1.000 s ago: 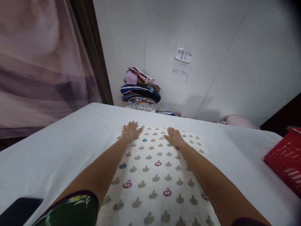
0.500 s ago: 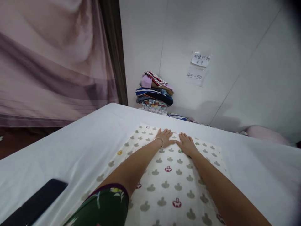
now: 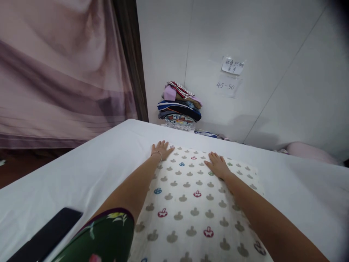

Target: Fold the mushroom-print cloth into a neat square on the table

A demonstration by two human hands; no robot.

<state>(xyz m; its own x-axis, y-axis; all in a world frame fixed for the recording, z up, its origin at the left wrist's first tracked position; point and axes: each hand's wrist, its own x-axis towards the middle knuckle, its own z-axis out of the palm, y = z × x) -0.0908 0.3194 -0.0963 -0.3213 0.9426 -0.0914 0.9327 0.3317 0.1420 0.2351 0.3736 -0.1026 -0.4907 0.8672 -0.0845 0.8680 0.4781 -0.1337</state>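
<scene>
A cream cloth printed with small mushroom shapes [image 3: 188,203] lies flat on a white-covered table [image 3: 81,171]. My left hand [image 3: 162,149] lies flat and open on the cloth's far left corner, a thin bracelet at the wrist. Flat on the far edge, right of the middle, rests my right hand [image 3: 218,165], its fingers spread. Neither hand holds anything.
A black phone [image 3: 46,238] lies at the table's near left edge. A stack of folded clothes [image 3: 180,107] sits against the white wall behind the table, under two paper notes [image 3: 231,67]. A pink curtain [image 3: 60,69] hangs left. A pink bundle [image 3: 308,153] lies far right.
My left hand has slid left along the cloth's far edge to its corner. My right hand has stayed nearly in place, so the hands are now apart.
</scene>
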